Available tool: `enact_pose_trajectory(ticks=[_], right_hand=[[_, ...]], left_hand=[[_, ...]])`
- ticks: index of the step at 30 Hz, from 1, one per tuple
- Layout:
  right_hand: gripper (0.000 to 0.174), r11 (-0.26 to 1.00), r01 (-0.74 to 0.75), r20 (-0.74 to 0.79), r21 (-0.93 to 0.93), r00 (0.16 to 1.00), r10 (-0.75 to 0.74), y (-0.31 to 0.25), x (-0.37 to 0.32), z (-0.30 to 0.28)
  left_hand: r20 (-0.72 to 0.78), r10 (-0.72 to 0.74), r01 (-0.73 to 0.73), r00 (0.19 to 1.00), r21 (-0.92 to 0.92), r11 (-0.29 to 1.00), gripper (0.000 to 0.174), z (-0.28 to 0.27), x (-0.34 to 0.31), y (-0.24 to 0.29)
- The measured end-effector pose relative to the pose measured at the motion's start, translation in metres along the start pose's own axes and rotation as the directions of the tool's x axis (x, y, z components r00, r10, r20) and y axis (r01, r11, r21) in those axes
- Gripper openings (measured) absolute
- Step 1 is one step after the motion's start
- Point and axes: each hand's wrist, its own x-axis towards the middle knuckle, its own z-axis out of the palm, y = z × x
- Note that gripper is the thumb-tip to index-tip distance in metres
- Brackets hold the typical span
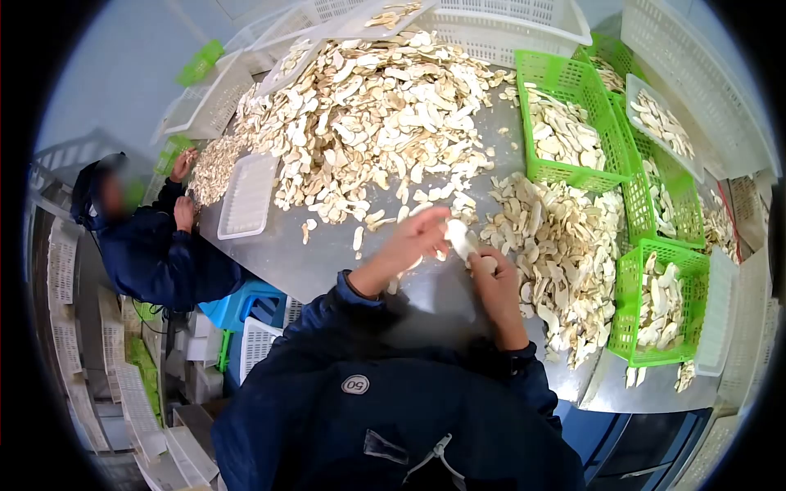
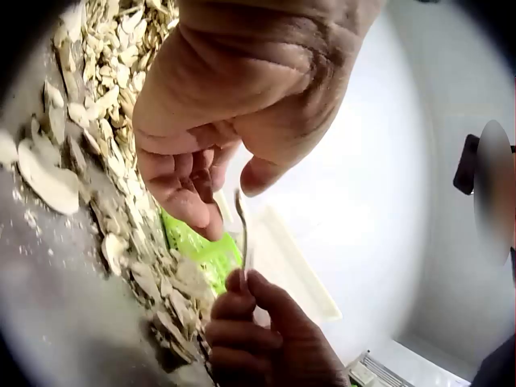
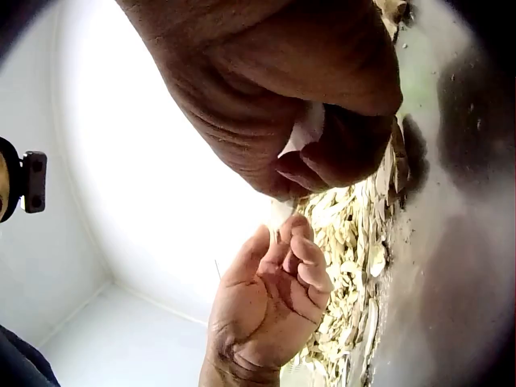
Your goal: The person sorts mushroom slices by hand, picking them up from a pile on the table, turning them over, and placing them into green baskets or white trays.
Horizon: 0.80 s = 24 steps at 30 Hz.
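Observation:
My right hand (image 1: 498, 286) pinches one end of a pale mushroom slice (image 1: 458, 237) between thumb and fingers. Another whitish piece (image 3: 306, 131) shows inside its curled fingers. The slice appears edge-on, thin and slightly bent, in the left wrist view. At its far end is my left hand (image 1: 409, 245), thumb and fingers loosely bent and apart, with the slice's tip close to the thumb. Beyond both hands spreads a large heap of mushroom slices (image 1: 385, 114) on the metal table (image 1: 319, 266). A browner pile of slices (image 1: 565, 254) lies just right of my right hand.
Green baskets (image 1: 626, 327) of slices line the right side, with a white tray (image 1: 716, 315) beside one. An upturned-looking white tray (image 1: 248, 195) sits left of the heap. White crates (image 1: 508, 33) edge the back. Another person (image 1: 147, 237) works at the table's left end.

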Motion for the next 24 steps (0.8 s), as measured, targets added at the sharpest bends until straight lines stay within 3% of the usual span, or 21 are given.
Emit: enact_pose_trajectory(ticks=[2, 5, 6, 7, 9, 10, 13, 15, 17, 19, 21, 24], right_hand=[[0.020, 0.996, 0.008, -0.073, 0.090, 0.997, -0.001, -0.003, -0.001, 0.001], [0.021, 0.974, 0.045, -0.130, 0.222, 0.991, -0.016, -0.009, 0.001, -0.002], [0.021, 0.970, 0.049, -0.137, 0.239, 0.990, -0.016, -0.012, 0.001, -0.001], [0.021, 0.966, 0.051, -0.146, 0.255, 0.989, -0.014, -0.012, -0.001, -0.001], [0.019, 0.974, 0.064, -0.134, 0.215, 0.990, -0.035, -0.012, 0.000, 0.000], [0.018, 0.979, 0.074, -0.139, 0.190, 0.989, -0.048, -0.012, 0.000, -0.002], [0.015, 0.993, 0.070, -0.177, 0.094, 0.983, -0.052, -0.007, 0.000, -0.001], [0.021, 0.990, 0.143, -0.166, 0.000, 0.976, -0.141, -0.011, -0.001, -0.007], [0.024, 0.980, 0.175, -0.189, -0.092, 0.963, -0.190, -0.004, 0.001, -0.008], [0.026, 0.984, 0.159, -0.191, -0.079, 0.966, -0.172, -0.006, 0.000, -0.009], [0.027, 0.987, 0.156, -0.174, 0.041, 0.974, -0.147, -0.004, -0.001, -0.006], [0.027, 0.990, 0.130, -0.099, 0.055, 0.987, -0.124, -0.006, -0.001, -0.009]], left_hand=[[-0.144, 0.057, -0.070, 0.988, -0.088, 0.994, 0.032, -0.016, 0.005, -0.012], [-0.135, 0.111, -0.108, 0.985, 0.026, 0.994, 0.027, -0.031, -0.002, -0.019], [-0.154, 0.064, -0.041, 0.986, 0.150, 0.988, 0.021, -0.031, -0.005, -0.021], [-0.130, 0.143, -0.102, 0.981, 0.278, 0.955, 0.020, -0.029, -0.008, -0.023], [-0.043, 0.292, -0.230, 0.956, 0.511, 0.828, 0.018, -0.022, -0.007, -0.025], [-0.079, 0.324, -0.223, 0.943, 0.574, 0.788, 0.016, -0.008, -0.012, -0.010], [0.033, 0.630, -0.401, 0.776, 0.796, 0.452, 0.017, 0.006, 0.000, -0.022], [0.048, 0.400, -0.279, 0.915, 0.793, 0.542, 0.019, 0.010, 0.004, -0.021], [0.027, 0.318, -0.208, 0.948, 0.810, 0.549, 0.017, 0.016, 0.003, -0.014], [0.078, 0.410, -0.305, 0.909, 0.796, 0.524, 0.020, 0.017, 0.005, -0.019], [0.090, 0.394, -0.292, 0.915, 0.821, 0.491, 0.023, 0.021, 0.004, -0.014], [0.080, 0.369, -0.260, 0.926, 0.844, 0.469, 0.026, 0.025, 0.001, -0.008]])
